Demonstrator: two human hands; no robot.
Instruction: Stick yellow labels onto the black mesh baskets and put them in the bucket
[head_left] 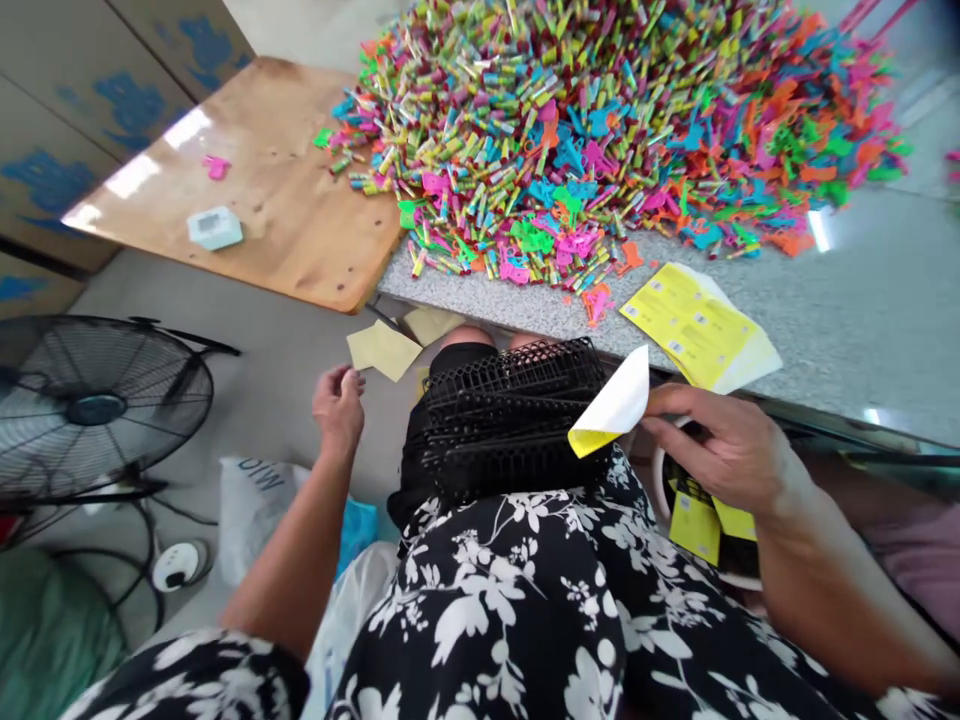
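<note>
My right hand (720, 440) pinches a small curled paper label (615, 400), yellow on one face and white on the other, above my lap. My left hand (339, 405) is closed with bent fingers, out to the left over the floor; whether it holds anything is hidden. Close beyond those fingers are pale yellow paper pieces (384, 350). Across my lap lies a stack of black plastic lattice baskets (514, 420). On the grey speckled table (480, 295), a stack of yellow printed label sheets (697, 325) sits in front of my right hand.
A large heap of small colourful plastic pieces (570, 130) covers the table's far part. A wooden board (300, 180) at left carries a small pale box (215, 229) and a pink piece (216, 167). A black fan (97, 408) stands on the left; yellow labels (696, 525) hang by a bucket.
</note>
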